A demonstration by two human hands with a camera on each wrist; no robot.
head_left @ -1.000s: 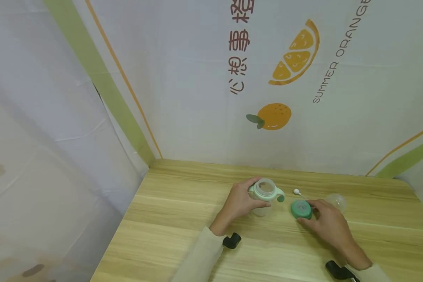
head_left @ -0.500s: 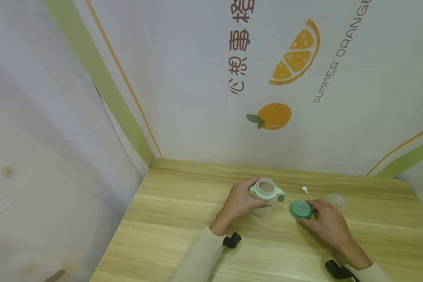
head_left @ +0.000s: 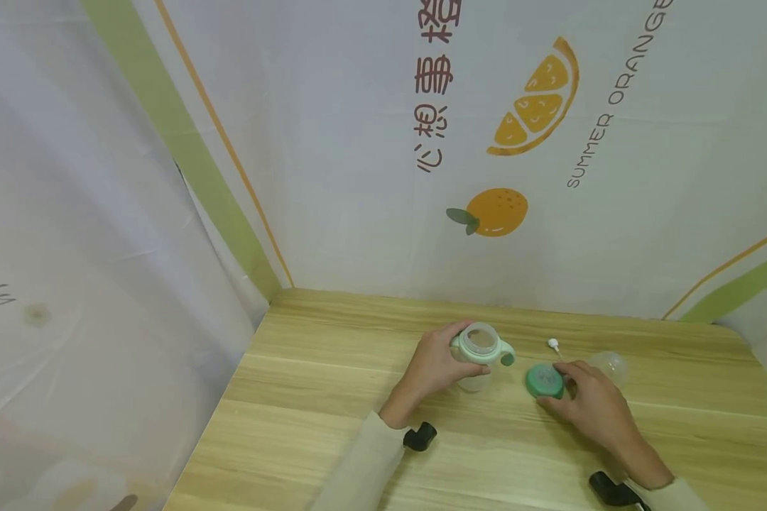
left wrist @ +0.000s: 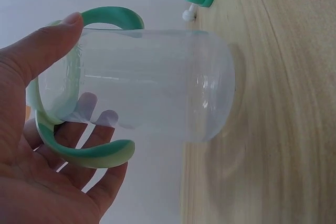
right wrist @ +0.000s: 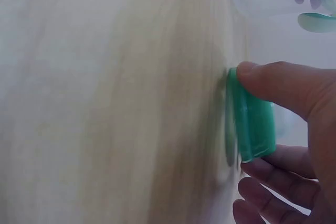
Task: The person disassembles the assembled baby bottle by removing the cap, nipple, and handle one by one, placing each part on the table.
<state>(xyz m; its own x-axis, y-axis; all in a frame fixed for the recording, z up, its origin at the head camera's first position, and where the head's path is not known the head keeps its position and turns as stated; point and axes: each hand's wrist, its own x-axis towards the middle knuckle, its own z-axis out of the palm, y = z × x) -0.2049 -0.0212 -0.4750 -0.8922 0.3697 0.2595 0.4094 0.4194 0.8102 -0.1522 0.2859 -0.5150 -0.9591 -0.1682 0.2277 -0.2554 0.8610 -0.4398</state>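
Note:
My left hand (head_left: pixel 436 363) grips a clear baby bottle (left wrist: pixel 152 82) around its upper part, at the pale green ring with two handles. The bottle is upright and its mouth is uncovered. Whether its base touches the table I cannot tell. To its right, my right hand (head_left: pixel 594 401) pinches a green bottle collar (right wrist: pixel 256 124) by the side, thumb and fingers on its rim. A clear teat rises from the collar, partly seen in the left wrist view. Behind the collar, a small white ball (head_left: pixel 552 343) on a thin tube lies near the table surface.
A clear dome-shaped cover (head_left: pixel 613 365) stands behind my right hand, which partly hides it. The wooden table (head_left: pixel 319 397) meets a white printed cloth (head_left: pixel 358 177) at the back. Another cloth hangs at the left.
The white ball on the tube has swung a little to the right. Both hands stay nearly in place, with the same holds. The left cloth's print has shifted right.

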